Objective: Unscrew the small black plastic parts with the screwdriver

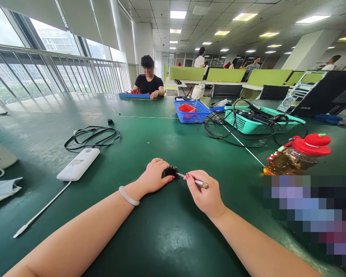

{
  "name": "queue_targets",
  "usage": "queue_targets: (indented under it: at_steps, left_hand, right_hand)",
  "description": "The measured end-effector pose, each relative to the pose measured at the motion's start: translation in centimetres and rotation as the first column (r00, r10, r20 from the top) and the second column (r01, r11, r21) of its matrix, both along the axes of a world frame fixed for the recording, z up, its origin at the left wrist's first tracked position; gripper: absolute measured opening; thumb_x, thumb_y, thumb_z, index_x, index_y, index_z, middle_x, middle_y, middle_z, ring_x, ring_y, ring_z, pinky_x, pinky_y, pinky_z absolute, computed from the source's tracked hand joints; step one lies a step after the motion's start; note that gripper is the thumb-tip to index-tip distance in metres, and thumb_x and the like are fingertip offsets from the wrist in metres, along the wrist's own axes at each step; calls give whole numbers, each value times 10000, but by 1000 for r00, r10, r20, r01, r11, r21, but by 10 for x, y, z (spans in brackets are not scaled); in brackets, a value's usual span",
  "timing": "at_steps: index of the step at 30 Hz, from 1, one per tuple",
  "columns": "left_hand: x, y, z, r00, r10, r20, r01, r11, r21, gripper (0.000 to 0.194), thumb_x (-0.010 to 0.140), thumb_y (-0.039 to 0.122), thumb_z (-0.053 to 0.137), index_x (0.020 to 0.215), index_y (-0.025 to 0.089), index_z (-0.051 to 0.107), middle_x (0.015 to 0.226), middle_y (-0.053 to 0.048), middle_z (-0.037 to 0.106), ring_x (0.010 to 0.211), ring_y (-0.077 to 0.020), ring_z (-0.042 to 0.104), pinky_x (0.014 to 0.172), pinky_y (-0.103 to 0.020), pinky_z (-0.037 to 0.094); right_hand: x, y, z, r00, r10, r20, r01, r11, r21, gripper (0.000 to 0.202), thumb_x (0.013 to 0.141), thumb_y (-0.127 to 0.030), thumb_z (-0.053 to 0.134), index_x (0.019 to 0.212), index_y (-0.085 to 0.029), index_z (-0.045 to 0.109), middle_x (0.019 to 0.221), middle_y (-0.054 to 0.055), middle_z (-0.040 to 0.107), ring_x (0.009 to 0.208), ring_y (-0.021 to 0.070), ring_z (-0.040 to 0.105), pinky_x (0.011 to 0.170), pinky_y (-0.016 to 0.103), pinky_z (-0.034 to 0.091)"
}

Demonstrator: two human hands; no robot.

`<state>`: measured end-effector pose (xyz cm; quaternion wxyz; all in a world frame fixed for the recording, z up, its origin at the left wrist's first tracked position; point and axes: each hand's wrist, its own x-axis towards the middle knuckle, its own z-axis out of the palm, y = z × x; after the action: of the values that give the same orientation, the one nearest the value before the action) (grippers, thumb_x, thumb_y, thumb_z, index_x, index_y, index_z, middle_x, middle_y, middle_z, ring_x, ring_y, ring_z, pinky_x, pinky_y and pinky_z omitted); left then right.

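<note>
My left hand [155, 176] is closed around a small black part [171, 172] and holds it down on the green tabletop. The fingers cover some of this part, so its exact kind does not show. In my right hand [205, 192] is a slim screwdriver [201, 184], pinched between thumb and fingers. Its thin metal shaft points left, and the tip meets the right side of the black part. The back end of the handle is brownish.
To the left lie a white power bank [79, 164] and a coiled black cable [92, 136]. A blue basket [192, 111], a teal basket [265, 123] with cables and a red-lidded bottle [296, 156] stand beyond and right. Across the table sits a person [148, 80].
</note>
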<state>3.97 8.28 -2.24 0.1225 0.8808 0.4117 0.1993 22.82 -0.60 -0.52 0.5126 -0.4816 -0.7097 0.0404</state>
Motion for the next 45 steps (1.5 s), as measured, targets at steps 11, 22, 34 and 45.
queue_targets:
  at_steps: [11, 22, 34, 45]
  left_hand:
    - [-1, 2, -2, 1000, -9, -18, 9, 1000, 5, 317, 842, 459, 613, 1043, 216, 640, 1159, -76, 662, 1199, -301, 475, 1035, -479, 398]
    - [-1, 2, -3, 1000, -16, -26, 16, 1000, 7, 332, 849, 467, 601, 1061, 215, 638, 1153, -80, 662, 1202, -303, 474, 1030, -474, 401]
    - [-1, 2, -3, 1000, -8, -28, 8, 1000, 6, 331, 842, 440, 625, 1070, 201, 638, 1148, -83, 665, 1201, -302, 471, 1031, -480, 403]
    - [0, 2, -3, 1000, 0, -27, 0, 1000, 2, 350, 838, 445, 631, 1087, 198, 637, 1186, -82, 657, 1208, -300, 471, 1042, -483, 398]
  right_hand:
    - [2, 3, -2, 999, -20, -25, 18, 997, -72, 242, 935, -280, 469, 772, -229, 640, 720, 6, 693, 662, 161, 637, 652, 266, 492]
    - [2, 6, -2, 998, -2, -66, -7, 991, -133, 245, 937, -311, 471, 782, -215, 636, 704, 7, 665, 650, 156, 618, 635, 255, 475]
    - [2, 13, -9, 987, 129, -91, -147, 962, -229, 129, 902, -261, 550, 933, -231, 671, 874, 23, 681, 788, 161, 635, 735, 258, 497]
    - [4, -3, 4, 990, 128, -65, -126, 991, 46, 217, 908, -213, 501, 717, -218, 604, 648, 6, 627, 642, 157, 570, 663, 291, 467]
